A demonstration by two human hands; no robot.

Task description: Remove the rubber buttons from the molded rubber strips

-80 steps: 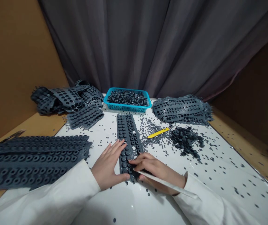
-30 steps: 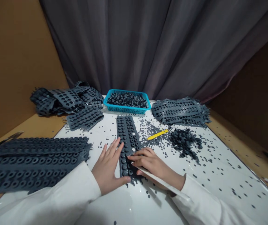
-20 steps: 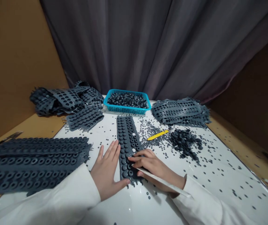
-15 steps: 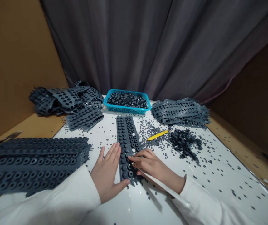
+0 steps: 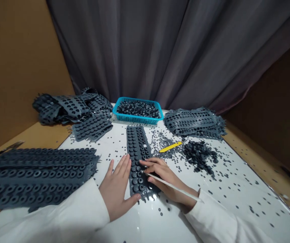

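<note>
Studded grey rubber strip (a few holes) under right hand

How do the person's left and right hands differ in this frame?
The left hand lies flat with fingers spread on the white table beside the grey rubber strip, while the right hand curls its fingers over that strip. The right hand holds a thin pale stick; the left hand holds nothing. Both come from white sleeves.
</note>
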